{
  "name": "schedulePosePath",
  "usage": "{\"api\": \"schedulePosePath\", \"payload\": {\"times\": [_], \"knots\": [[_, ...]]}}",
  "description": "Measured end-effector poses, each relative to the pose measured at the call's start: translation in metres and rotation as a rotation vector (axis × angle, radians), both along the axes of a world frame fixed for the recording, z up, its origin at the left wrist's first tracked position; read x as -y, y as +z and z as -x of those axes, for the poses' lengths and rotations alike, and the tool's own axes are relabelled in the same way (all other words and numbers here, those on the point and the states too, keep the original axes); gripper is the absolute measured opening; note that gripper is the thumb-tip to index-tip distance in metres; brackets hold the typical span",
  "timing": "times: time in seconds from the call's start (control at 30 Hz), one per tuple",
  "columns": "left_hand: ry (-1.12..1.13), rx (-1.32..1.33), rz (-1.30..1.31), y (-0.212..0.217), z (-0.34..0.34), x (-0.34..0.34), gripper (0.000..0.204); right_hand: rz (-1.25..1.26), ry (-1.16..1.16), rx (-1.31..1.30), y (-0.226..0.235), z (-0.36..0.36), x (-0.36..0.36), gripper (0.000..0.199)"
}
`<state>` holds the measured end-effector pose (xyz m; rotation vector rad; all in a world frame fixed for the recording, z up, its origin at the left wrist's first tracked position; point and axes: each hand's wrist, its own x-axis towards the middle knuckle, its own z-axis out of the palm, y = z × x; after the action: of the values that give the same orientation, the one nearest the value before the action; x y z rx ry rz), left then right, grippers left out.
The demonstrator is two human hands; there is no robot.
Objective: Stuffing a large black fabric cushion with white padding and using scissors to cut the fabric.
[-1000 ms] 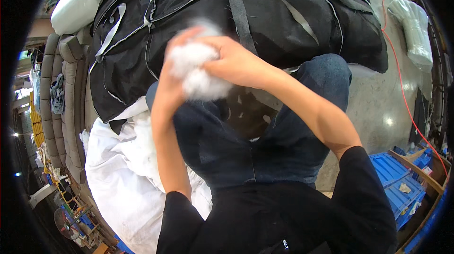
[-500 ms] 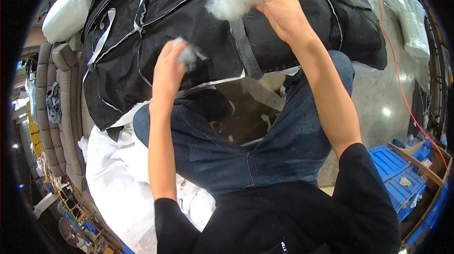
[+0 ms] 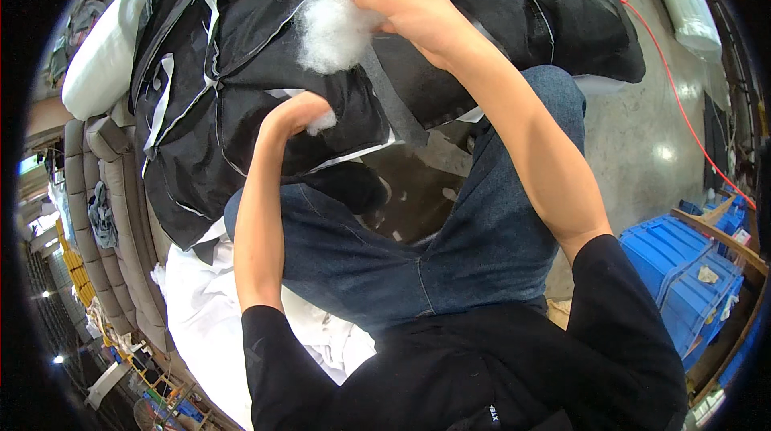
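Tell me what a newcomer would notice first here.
Probably the big clump of white fluff in the right hand, top centre, bright against the black cushion. Lower and to its left, a smaller tuft shows at the left hand. Then the blue bin at the lower right, the strongest patch of colour.

Upholstery-type workshop, bare concrete floor [image 3: 630, 122], red hose [image 3: 623, 2], blue bins [image 3: 666, 254], grey padded sofa [image 3: 128, 214], loose white stuffing [image 3: 339, 22]
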<state>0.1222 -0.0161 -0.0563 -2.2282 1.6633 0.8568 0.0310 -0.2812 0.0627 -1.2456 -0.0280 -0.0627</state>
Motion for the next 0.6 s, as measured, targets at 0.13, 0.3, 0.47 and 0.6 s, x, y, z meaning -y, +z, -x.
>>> {"api": "schedulePosePath", "payload": {"times": [0.13, 0.3, 0.47, 0.6], "knots": [[1.150, -0.221, 0.046, 0.057, 0.026, 0.001, 0.027, 0.077, -0.023, -0.060, -0.007, 0.001, 0.009, 0.030], [1.275, -0.609, 0.889, 0.095, 0.074, -0.012, 0.023, -0.212, 0.125, 0.110, -0.009, -0.006, 0.003, 0.028], [1.143, -0.307, 0.157, 0.074, 0.055, 0.023, 0.051, -0.239, 0.230, 0.121, -0.010, -0.006, -0.004, 0.027], [1.268, -0.661, 0.153, 0.067, 0.036, 0.036, 0.054, -0.167, 0.170, 0.075, -0.018, -0.003, -0.003, 0.027]]}}
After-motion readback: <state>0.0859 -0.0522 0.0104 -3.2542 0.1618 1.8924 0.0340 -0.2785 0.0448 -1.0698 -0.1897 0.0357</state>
